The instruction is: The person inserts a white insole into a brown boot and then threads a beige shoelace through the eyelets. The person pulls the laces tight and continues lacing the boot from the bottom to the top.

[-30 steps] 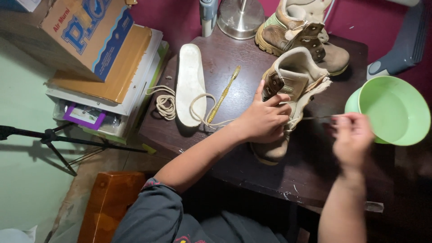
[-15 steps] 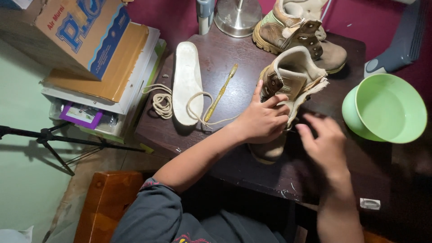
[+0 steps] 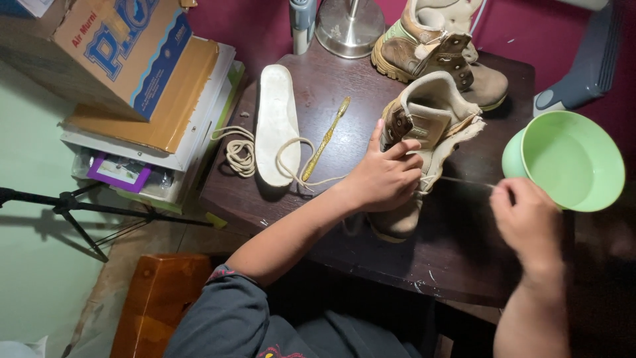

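My left hand [image 3: 384, 178] grips the tan boot [image 3: 417, 142] while my right hand [image 3: 523, 215] pinches its lace [image 3: 464, 181] taut, unlacing apparently mostly done.

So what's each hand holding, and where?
Left hand grips the tan boot at its upper, by the tongue. Right hand pinches the lace pulled taut from it.

A tan boot [image 3: 424, 142] is gripped at its upper by the left hand [image 3: 385, 178] on a dark wooden table [image 3: 464, 245]. A thin lace [image 3: 464, 181] is pinched taut by the right hand [image 3: 527, 222], just beside a green bowl [image 3: 571, 160]. A white insole [image 3: 277, 122], a coiled lace [image 3: 240, 151], a toothbrush [image 3: 324, 139] and a second boot [image 3: 440, 50] are laid on the table.
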